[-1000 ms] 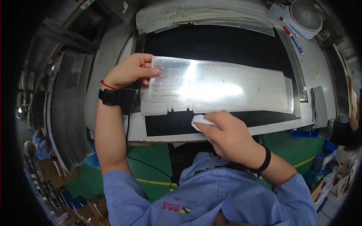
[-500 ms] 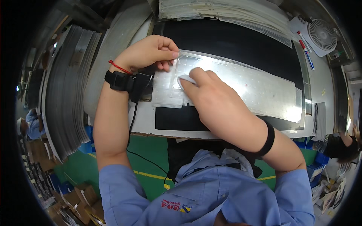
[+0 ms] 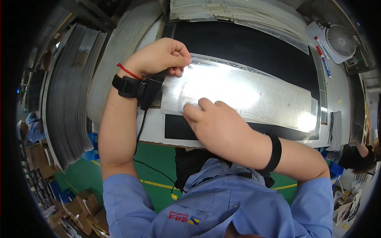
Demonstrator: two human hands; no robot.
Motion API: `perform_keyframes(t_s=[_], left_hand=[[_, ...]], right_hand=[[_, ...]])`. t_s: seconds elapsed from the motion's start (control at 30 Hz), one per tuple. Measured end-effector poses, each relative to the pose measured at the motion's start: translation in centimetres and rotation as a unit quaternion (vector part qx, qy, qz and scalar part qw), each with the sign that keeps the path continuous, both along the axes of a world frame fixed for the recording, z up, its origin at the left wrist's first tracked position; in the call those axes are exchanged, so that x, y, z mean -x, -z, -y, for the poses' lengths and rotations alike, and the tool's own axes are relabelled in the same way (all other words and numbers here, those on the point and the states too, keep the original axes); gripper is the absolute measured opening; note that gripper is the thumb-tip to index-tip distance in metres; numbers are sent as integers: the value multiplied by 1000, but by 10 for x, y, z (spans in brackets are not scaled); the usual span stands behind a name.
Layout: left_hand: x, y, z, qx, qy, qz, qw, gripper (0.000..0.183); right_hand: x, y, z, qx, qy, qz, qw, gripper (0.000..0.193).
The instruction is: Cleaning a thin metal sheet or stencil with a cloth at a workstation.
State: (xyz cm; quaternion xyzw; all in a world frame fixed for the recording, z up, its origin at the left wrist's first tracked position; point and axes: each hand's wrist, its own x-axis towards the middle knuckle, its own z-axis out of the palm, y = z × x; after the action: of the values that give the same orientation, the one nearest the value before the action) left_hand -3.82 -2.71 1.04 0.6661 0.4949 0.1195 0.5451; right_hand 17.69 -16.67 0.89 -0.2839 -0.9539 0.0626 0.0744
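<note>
A long, shiny translucent panel (image 3: pixel 278 97) with rows of small dots lies on a black mat (image 3: pixel 246 39); glare hides part of its surface. Other thin sheets show beneath its edges. At its upper left corner, my left hand (image 3: pixel 170 57) pinches the edge between thumb and bent fingers. My right hand (image 3: pixel 220 125) rests over the panel's lower left part, fingers curled around a small white wipe (image 3: pixel 185 105), which is mostly covered by them and pressed to the surface.
Stacked clear sheets (image 3: pixel 238 12) lie behind the mat. A tall stack of grey sheets (image 3: pixel 67 95) stands left. To the right are a white fan (image 3: pixel 340 41), markers (image 3: pixel 323 61) and a grey cloth (image 3: pixel 335 129). A black cable (image 3: pixel 139 135) hangs from my left wrist.
My right hand has moved the wipe down toward the panel's near left edge. My left hand stays at the upper left corner, and the glare on the panel has spread.
</note>
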Motion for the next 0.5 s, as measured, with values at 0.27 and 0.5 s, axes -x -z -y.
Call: perform_keyframes(t_s=[0.27, 0.5], left_hand=[[3, 1, -4, 21, 13, 48, 999, 19], [1, 3, -5, 10, 12, 32, 999, 18]], right_hand=[[-5, 5, 43, 56, -18, -89, 994, 21], [-6, -12, 22, 38, 30, -101, 994, 18]])
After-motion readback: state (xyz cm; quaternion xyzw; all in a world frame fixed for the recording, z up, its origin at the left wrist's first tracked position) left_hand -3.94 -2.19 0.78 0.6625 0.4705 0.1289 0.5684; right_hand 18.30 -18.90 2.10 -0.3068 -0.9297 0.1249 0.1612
